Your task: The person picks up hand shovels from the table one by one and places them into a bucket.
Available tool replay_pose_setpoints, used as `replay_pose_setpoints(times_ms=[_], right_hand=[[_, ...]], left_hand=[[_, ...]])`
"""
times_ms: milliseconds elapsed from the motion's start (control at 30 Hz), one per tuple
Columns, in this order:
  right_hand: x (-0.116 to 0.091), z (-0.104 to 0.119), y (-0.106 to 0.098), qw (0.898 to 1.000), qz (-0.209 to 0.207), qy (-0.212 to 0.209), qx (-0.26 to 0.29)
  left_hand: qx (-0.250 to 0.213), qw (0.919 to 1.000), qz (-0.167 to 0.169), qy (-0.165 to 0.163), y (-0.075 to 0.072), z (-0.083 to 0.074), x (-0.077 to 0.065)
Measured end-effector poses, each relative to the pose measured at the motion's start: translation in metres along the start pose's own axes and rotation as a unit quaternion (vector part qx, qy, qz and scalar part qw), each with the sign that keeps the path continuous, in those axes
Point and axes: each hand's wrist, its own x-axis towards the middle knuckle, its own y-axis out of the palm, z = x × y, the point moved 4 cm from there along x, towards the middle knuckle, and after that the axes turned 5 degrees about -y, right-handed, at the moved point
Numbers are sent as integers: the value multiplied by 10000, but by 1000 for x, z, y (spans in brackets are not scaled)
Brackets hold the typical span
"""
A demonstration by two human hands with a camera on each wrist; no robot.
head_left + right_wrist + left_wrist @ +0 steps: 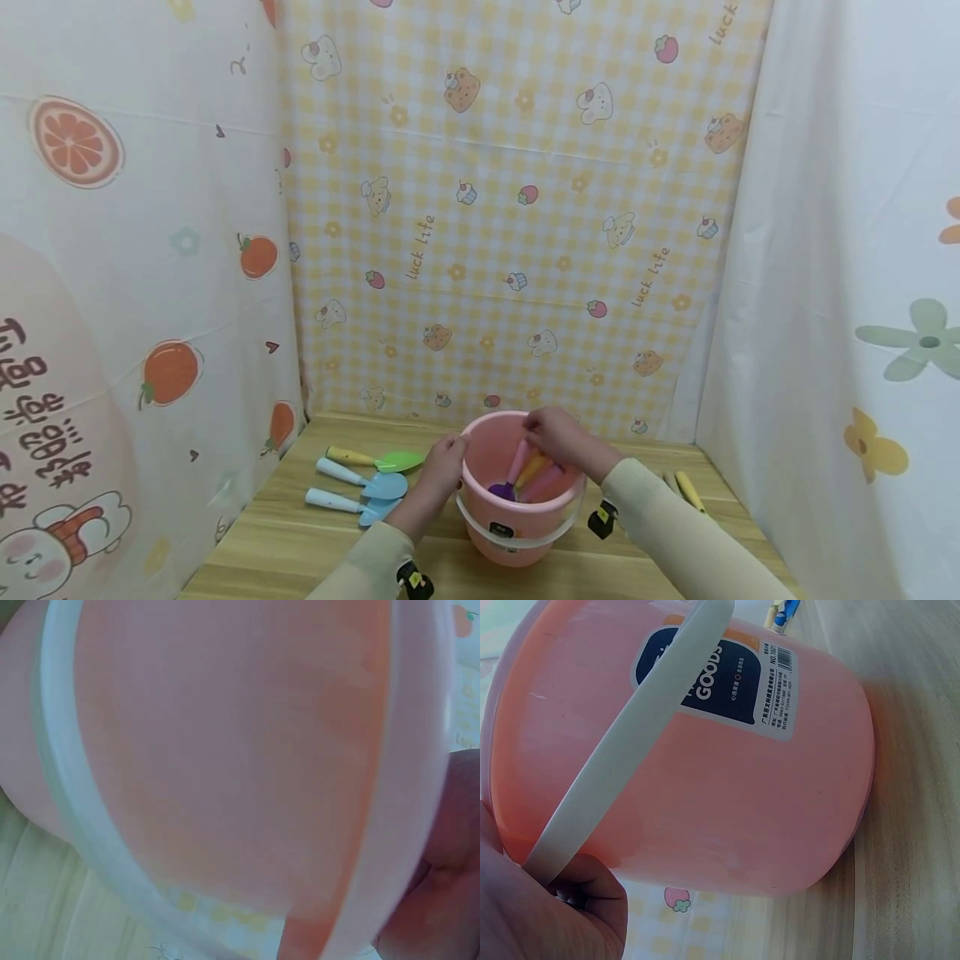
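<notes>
A pink bucket [517, 533] with a white handle [607, 761] and a dark label stands on the wooden table. My left hand [442, 467] grips its rim at the left, with curled fingers close to the white handle in the left wrist view. Reaching over the far right rim, my right hand [558, 433] has its fingertips at the upper end of a pink-handled trowel with a purple blade [502, 492]. Beside it inside the bucket lean an orange handle [531, 471] and another pink handle [542, 483]. The right wrist view shows mostly bucket wall, with the hand partly hidden behind the rim.
Left of the bucket lie a green trowel [399, 461] with a yellow handle and two light blue trowels [386, 484]. A yellow-handled tool [688, 492] lies at the right, partly covered by the right sleeve. Printed cloths [517, 208] enclose the table at the back and sides.
</notes>
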Motion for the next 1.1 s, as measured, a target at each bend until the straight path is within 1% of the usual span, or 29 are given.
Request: replay_pose_setpoints(times_ms=[133, 233, 333, 500, 567, 633, 767, 833, 1000, 1100], right_hand=[[-7, -4, -8, 9994, -207, -72, 257], [-13, -12, -16, 9983, -404, 17, 429], [-21, -23, -27, 9958, -701, 211, 551], [-41, -45, -54, 9867, -1307, 557, 790], [-50, -61, -64, 9836, -1454, 676, 821], [-59, -80, -73, 9801, -1583, 883, 804], [-81, -129, -85, 9716, -1853, 1319, 649], [-93, -152, -87, 9667, -1907, 1606, 581], [-116, -200, -88, 9603, -1729, 2174, 265], [-126, -222, -85, 9589, -1564, 2366, 124]], left_hand=[[14, 10000, -5, -19, 0, 1, 0], [7, 10000, 10, -22, 0, 1, 0], [16, 10000, 18, -26, 1, 1, 0], [43, 10000, 26, -32, 1, 0, 0], [46, 10000, 40, -17, 0, 0, 1], [30, 10000, 43, -34, 0, 1, 1], [14, 10000, 45, -60, -1, 2, 1], [4, 10000, 62, -74, -1, 2, 1], [9, 10000, 70, -57, -1, 1, 0], [11, 10000, 70, -57, 0, 0, -1]])
